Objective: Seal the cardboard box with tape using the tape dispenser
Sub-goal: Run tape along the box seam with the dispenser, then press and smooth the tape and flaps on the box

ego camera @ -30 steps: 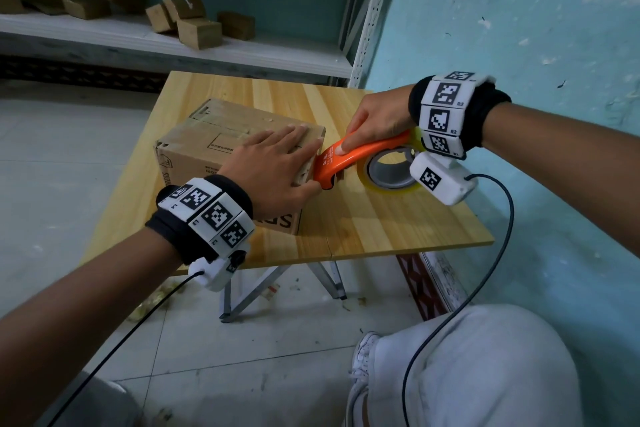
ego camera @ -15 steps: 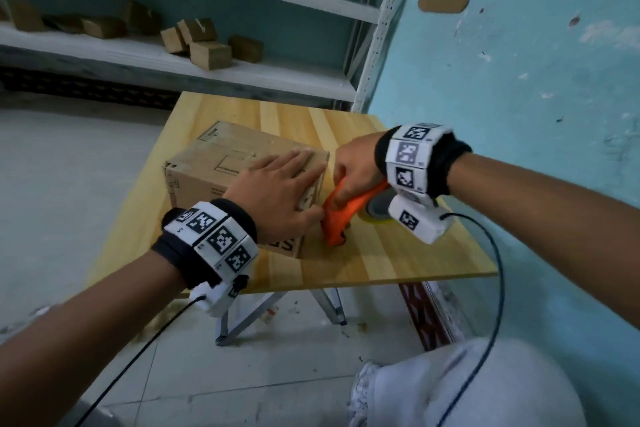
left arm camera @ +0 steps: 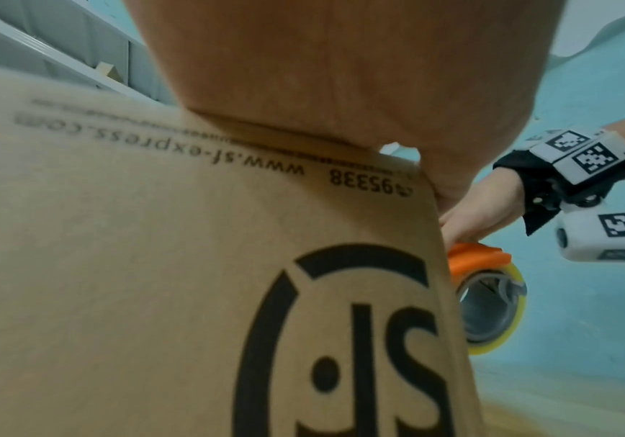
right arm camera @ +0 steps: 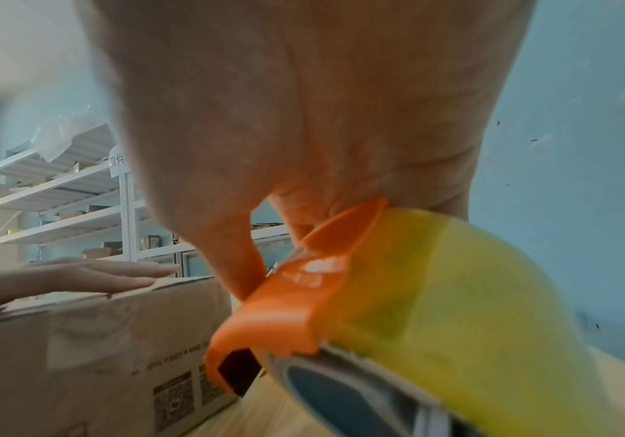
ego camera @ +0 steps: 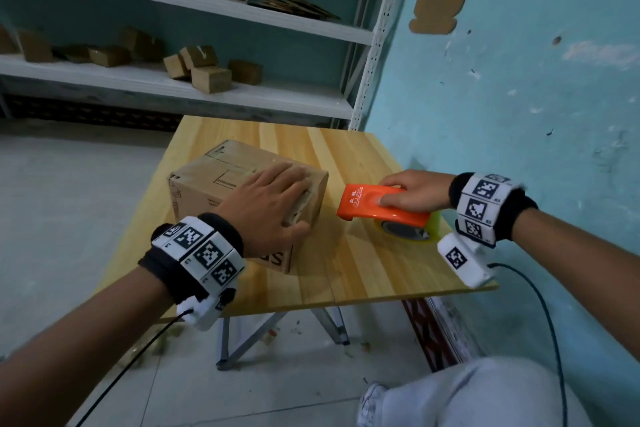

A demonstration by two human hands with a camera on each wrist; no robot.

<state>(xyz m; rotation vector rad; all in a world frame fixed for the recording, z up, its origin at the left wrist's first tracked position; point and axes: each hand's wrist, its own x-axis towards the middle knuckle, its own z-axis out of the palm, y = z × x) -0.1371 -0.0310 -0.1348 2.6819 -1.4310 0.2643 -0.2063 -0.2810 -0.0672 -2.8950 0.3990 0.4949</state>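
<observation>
A brown cardboard box [ego camera: 207,184] with black print stands on the wooden table [ego camera: 346,166]. My left hand [ego camera: 273,204] lies flat on the box top near its right edge, fingers straight. To the right of the box, my right hand [ego camera: 405,194] grips the orange tape dispenser [ego camera: 367,206], which carries a yellowish tape roll [ego camera: 412,232]. The dispenser is apart from the box, just above the tabletop. In the left wrist view the box side [left arm camera: 191,295] fills the frame, with the dispenser [left arm camera: 475,260] at its right. In the right wrist view the dispenser [right arm camera: 288,313] sits beside the box [right arm camera: 79,340].
A white metal shelf rack [ego camera: 242,90] with several small cardboard boxes stands behind the table. A turquoise wall [ego camera: 519,97] runs along the table's right side. My knee in grey trousers [ego camera: 467,399] is below the table's front edge.
My right hand has pulled the dispenser away from the box's right side, out to the right over the table. My left hand stays flat on the box top.
</observation>
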